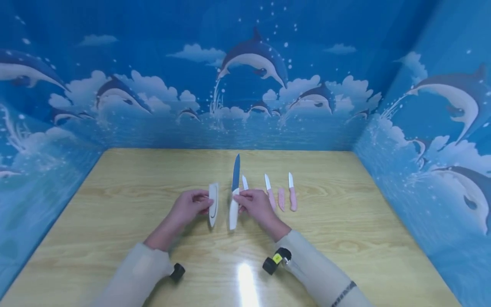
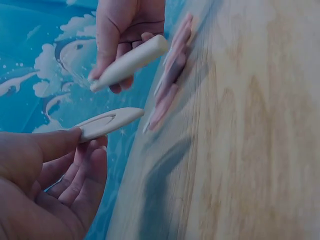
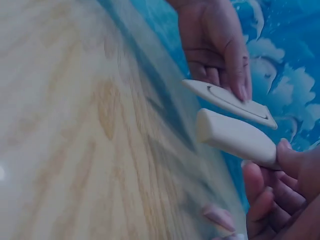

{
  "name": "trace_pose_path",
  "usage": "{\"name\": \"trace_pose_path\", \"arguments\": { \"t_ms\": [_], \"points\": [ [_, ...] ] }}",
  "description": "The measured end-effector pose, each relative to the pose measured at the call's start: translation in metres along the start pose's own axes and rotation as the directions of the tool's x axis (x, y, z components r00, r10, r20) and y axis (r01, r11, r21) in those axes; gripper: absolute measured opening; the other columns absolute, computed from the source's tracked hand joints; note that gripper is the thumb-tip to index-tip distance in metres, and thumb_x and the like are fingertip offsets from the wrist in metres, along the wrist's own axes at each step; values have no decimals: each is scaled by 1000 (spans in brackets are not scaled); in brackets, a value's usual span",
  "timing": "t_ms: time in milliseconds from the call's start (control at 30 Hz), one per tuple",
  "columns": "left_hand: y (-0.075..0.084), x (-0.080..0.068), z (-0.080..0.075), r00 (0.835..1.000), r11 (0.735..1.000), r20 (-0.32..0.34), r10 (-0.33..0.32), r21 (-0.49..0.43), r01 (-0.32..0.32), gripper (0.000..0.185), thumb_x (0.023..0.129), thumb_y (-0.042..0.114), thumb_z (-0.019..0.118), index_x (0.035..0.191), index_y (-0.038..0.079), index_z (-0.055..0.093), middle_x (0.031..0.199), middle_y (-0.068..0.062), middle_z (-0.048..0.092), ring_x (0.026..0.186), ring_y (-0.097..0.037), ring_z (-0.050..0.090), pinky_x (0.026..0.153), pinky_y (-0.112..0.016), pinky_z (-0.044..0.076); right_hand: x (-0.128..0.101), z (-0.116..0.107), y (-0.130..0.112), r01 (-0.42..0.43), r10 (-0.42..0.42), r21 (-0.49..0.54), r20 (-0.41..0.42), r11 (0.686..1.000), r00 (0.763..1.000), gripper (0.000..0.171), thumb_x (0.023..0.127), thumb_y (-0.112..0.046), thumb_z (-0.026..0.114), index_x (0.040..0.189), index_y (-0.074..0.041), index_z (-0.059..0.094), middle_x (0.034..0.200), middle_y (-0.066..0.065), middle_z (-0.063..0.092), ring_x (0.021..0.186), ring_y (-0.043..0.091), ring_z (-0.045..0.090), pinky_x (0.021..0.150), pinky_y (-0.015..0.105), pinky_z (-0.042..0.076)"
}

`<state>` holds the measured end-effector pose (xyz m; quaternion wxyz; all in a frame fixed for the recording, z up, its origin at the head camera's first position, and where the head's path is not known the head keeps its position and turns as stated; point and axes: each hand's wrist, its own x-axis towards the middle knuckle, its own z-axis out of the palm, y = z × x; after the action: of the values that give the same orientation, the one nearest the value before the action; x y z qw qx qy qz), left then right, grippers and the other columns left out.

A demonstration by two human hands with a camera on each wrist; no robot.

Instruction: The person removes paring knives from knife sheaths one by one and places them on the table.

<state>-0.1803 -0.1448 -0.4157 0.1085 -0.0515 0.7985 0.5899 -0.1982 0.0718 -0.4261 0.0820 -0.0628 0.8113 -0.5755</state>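
Note:
In the head view my left hand (image 1: 189,206) pinches a long white blade cover (image 1: 213,205) between thumb and fingers. A curved slot on the face of the blade cover (image 2: 111,123) shows in the left wrist view. To its right, my right hand (image 1: 261,207) grips a white-handled kitchen knife (image 1: 233,211) near where handle meets blade. Its bluish blade points away from me, toward the back of the table. Both pieces are held above the tabletop, side by side and apart. The right wrist view shows the knife's blunt handle end (image 3: 232,135), its blade hidden.
Small pink-handled knives lie to the right, one (image 1: 293,194) outermost, another (image 1: 270,192) partly behind my right hand. A third small knife (image 1: 245,182) has its handle covered by that hand. A pink blade cover (image 1: 281,198) lies among them on the wooden table (image 1: 345,238).

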Motion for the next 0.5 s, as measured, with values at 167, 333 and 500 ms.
{"name": "trace_pose_path", "arguments": {
  "t_ms": [167,333,500],
  "points": [
    [-5,14,1,1000,999,0,-29,27,29,31,91,4,66,118,-9,60,99,-18,70,75,-13,65,72,-29,59,15,13,4,-28,28,-73,-11,997,1000,21,89,-24,72,88,-3,73,62,3,64,52,10,55,48,23,48],
    [-10,21,2,996,995,-25,-84,58,85,31,89,3,67,118,-7,60,99,-18,69,74,-15,66,69,-27,59,24,25,4,-80,80,-186,-9,979,997,23,88,-29,72,88,-6,73,65,1,64,52,9,55,45,20,45],
    [-12,27,-1,993,982,-49,-106,149,112,32,89,5,68,119,-5,60,98,-16,69,74,-17,65,66,-26,58,25,33,-2,-95,96,-301,-12,949,995,23,87,-30,73,82,-7,71,63,0,63,49,9,53,41,21,42]
  ]
}}
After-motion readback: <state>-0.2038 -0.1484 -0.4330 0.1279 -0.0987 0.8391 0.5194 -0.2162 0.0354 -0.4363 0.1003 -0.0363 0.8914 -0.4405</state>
